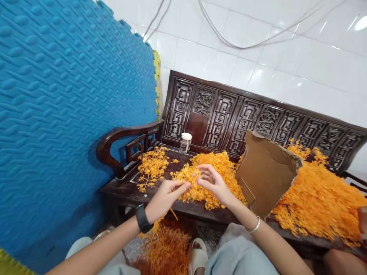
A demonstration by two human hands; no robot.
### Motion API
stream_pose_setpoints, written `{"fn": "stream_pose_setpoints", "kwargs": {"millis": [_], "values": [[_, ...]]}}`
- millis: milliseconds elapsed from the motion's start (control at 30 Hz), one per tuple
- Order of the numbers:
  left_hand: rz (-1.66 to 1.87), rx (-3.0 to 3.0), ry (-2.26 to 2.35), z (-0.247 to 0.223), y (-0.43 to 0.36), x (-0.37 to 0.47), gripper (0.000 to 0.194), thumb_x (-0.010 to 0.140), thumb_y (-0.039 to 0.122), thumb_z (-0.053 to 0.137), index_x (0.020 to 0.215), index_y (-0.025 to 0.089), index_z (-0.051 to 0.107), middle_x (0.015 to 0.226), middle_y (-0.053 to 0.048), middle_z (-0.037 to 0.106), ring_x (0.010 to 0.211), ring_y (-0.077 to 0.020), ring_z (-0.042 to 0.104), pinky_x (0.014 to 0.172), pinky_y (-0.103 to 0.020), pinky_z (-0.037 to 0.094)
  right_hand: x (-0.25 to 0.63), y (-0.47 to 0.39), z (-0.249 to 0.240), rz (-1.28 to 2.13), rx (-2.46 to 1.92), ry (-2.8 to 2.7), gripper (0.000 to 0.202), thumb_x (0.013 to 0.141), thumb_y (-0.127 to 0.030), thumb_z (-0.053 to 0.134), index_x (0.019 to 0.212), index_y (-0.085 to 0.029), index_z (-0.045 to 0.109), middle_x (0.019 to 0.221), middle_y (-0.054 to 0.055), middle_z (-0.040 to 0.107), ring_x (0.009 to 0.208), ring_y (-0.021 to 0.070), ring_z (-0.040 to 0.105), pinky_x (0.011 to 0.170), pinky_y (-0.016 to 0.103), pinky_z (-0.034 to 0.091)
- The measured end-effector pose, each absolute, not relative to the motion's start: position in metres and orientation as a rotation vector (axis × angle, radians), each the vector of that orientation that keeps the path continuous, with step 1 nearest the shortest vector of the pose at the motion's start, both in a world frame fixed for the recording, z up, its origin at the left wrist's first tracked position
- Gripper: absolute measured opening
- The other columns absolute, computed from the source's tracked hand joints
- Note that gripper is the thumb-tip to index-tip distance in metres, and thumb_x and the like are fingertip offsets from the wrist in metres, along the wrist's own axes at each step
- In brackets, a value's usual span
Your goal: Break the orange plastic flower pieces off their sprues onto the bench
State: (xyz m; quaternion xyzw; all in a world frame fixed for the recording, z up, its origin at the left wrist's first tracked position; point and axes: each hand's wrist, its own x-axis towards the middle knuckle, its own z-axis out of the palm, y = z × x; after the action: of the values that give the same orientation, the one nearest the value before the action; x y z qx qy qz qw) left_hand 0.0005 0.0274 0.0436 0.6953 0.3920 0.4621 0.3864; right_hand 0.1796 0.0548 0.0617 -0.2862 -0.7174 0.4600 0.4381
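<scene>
My left hand (170, 194), with a black band on its wrist, pinches an orange artificial flower sprig (186, 173) between thumb and fingers. A thin orange stem (173, 214) sticks out below that hand. From the other side, my right hand (213, 184) has its curled fingers and thumb on the sprig's blossoms; a silver bangle circles that wrist. Its fingertips are partly hidden among the petals. Just behind both hands lies a heap of orange flowers (222, 164) on the dark wooden bench (126, 191). Left of them is a smaller bunch of sprigs (153, 166).
A clear jar with a white lid (185, 143) stands by the carved backrest. Cardboard (265, 172) leans between the heap and a larger orange pile (323, 194). More orange pieces (166, 244) lie below, between my feet. Blue foam matting (71, 95) rises at left. Part of another person (362, 221) shows at the right edge.
</scene>
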Motion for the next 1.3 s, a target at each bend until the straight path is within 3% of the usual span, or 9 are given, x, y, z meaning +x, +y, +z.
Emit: {"fn": "stream_pose_setpoints", "kwargs": {"millis": [133,300,500,767,933,1100,1300], "values": [[0.952,1.891,1.019,0.037,0.017,0.002,0.035,0.082,0.04,0.045,0.066,0.014,0.063,0.053,0.004,0.051,0.053,-0.0112,0.045,0.053,-0.022,0.034,0.192,0.046,0.068,0.99,-0.754,-2.054,0.017,0.078,-0.033,0.06,0.088,-0.02,0.06,0.08,0.002,0.06,0.073,0.0139,0.057,0.071,0.027,0.044],[0.733,1.94,1.043,0.027,0.007,0.003,0.04,0.085,0.043,0.035,0.076,0.016,0.063,0.056,0.003,0.056,0.055,-0.013,0.05,0.055,-0.022,0.037,0.218,0.05,0.066,1.158,-0.758,-2.351,0.028,0.087,-0.038,0.045,0.083,-0.016,0.063,0.077,0.003,0.062,0.068,0.0129,0.057,0.068,0.026,0.045],[0.532,2.115,1.169,0.017,-0.012,0.009,0.039,0.085,0.039,0.029,0.071,0.02,0.06,0.071,-0.001,0.064,0.072,-0.0177,0.057,0.068,-0.024,0.038,0.237,0.046,0.041,1.379,-0.834,-2.474,0.033,0.086,-0.039,0.045,0.073,-0.013,0.061,0.063,0.002,0.058,0.058,0.0104,0.055,0.06,0.022,0.044],[0.35,2.097,1.183,0.007,-0.026,0.013,0.047,0.084,0.043,0.02,0.077,0.02,0.06,0.077,-0.005,0.065,0.079,-0.0222,0.059,0.072,-0.029,0.037,0.25,0.032,0.023,1.462,-0.924,-2.401,0.025,0.085,-0.028,0.045,0.073,-0.012,0.059,0.053,-0.001,0.053,0.044,0.0066,0.048,0.047,0.017,0.039],[0.34,2.089,1.214,0.009,-0.026,0.009,0.047,0.084,0.043,0.02,0.077,0.02,0.059,0.079,-0.005,0.065,0.08,-0.0225,0.058,0.074,-0.029,0.036,0.243,0.029,0.026,1.03,-0.952,-2.575,0.02,0.083,-0.017,0.044,0.07,-0.013,0.057,0.05,-0.003,0.05,0.045,0.0058,0.045,0.049,0.015,0.035],[0.365,2.102,1.215,0.014,-0.021,0.004,0.044,0.086,0.041,0.021,0.078,0.021,0.059,0.077,-0.003,0.063,0.079,-0.0212,0.057,0.072,-0.028,0.035,0.231,0.033,0.024,0.658,-0.969,-2.606,0.02,0.075,-0.011,0.047,0.055,-0.015,0.045,0.049,-0.006,0.035,0.046,0.005,0.029,0.046,0.017,0.025],[0.418,2.081,1.221,0.018,-0.02,-0.007,0.041,0.088,0.039,0.022,0.076,0.02,0.056,0.074,-0.001,0.06,0.076,-0.018,0.056,0.07,-0.026,0.035,0.212,0.036,0.023,0.366,-0.94,-2.631,0.02,0.071,-0.008,0.047,0.054,-0.016,0.039,0.051,-0.005,0.037,0.048,0.0059,0.032,0.05,0.018,0.025]]}}
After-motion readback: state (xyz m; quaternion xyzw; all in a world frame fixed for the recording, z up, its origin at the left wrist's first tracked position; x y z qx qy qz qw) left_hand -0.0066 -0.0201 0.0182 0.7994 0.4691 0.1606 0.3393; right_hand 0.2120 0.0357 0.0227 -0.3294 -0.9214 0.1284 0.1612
